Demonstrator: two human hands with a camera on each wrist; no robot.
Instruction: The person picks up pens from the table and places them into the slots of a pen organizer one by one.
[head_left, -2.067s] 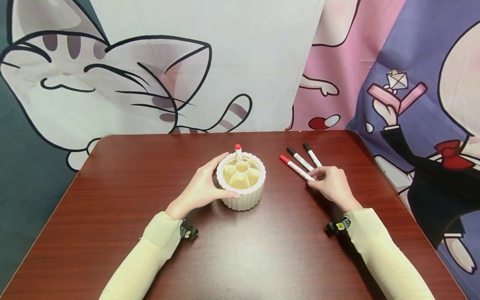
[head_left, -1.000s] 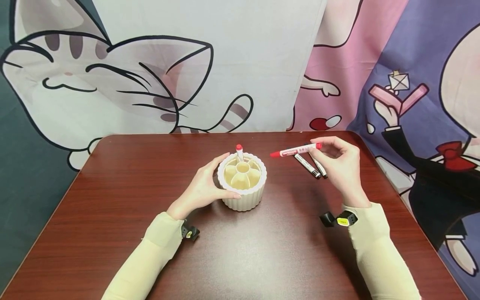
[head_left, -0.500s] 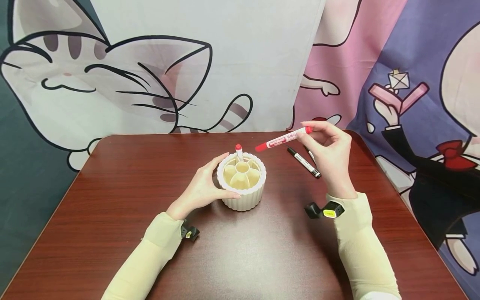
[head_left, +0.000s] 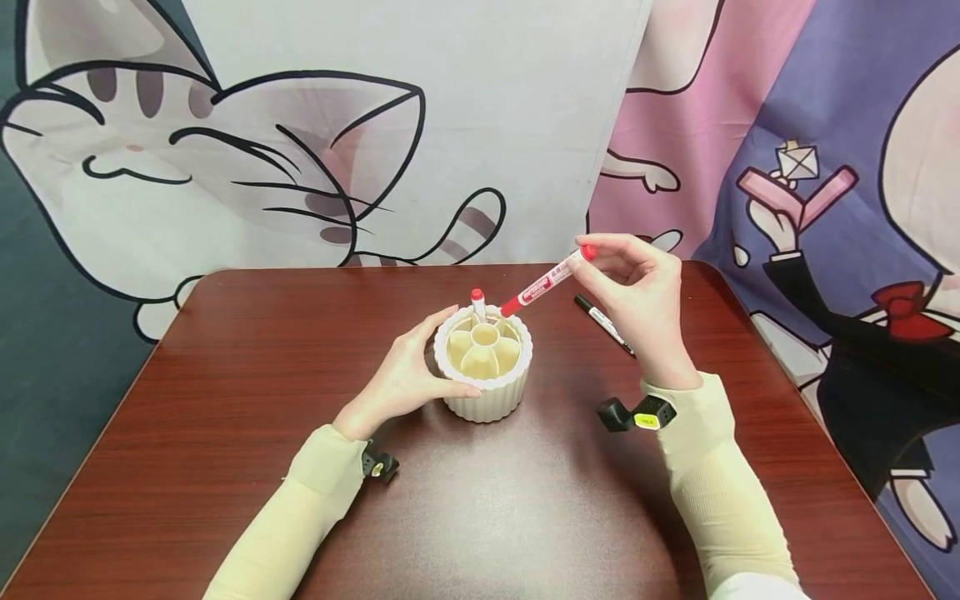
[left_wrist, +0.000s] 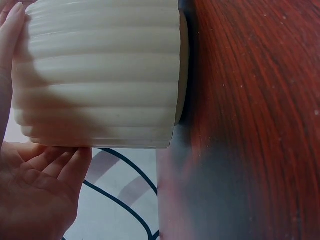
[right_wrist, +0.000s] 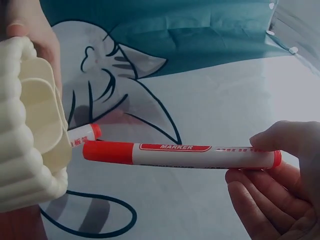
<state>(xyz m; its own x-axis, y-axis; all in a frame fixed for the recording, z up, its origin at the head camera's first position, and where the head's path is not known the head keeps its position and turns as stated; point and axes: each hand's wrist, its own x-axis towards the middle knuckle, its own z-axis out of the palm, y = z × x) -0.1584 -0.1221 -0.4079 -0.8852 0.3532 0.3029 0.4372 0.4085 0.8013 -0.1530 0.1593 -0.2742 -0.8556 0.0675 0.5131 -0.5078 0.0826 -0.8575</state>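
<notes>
- At the near side, pale sleeves [head_left: 322, 475] reach over the table [head_left: 465, 517]; each wrist wears a small black camera [head_left: 380, 465].
- The left hand [head_left: 401, 375] is spread wide round the holder [head_left: 487, 406], thumb on the near wall, fingers round the far side; the holder stands upright on the table.
- The right hand [head_left: 645, 304] pinches a red marker [head_left: 546, 285] by its tail end, thumb against fingers. It slants down to the holder, cap just short of the opening, so I'd call this one nearly in, not placed.
- One marker [head_left: 478, 304] stands in a far compartment, red end up; that much looks done.
- Past the holder's right side a black marker [head_left: 602, 323] lies on the table, partly behind the right hand; I'd count it as left to do. Whether more lie hidden there, I can't tell.
- The tabletop is dark reddish wood grain, with light shining off its near half.
- Beyond the far edge hangs a backdrop [head_left: 547, 125]: a cartoon cat [head_left: 142, 200] on white, then pink and violet cartoon prints [head_left: 817, 92].
</notes>
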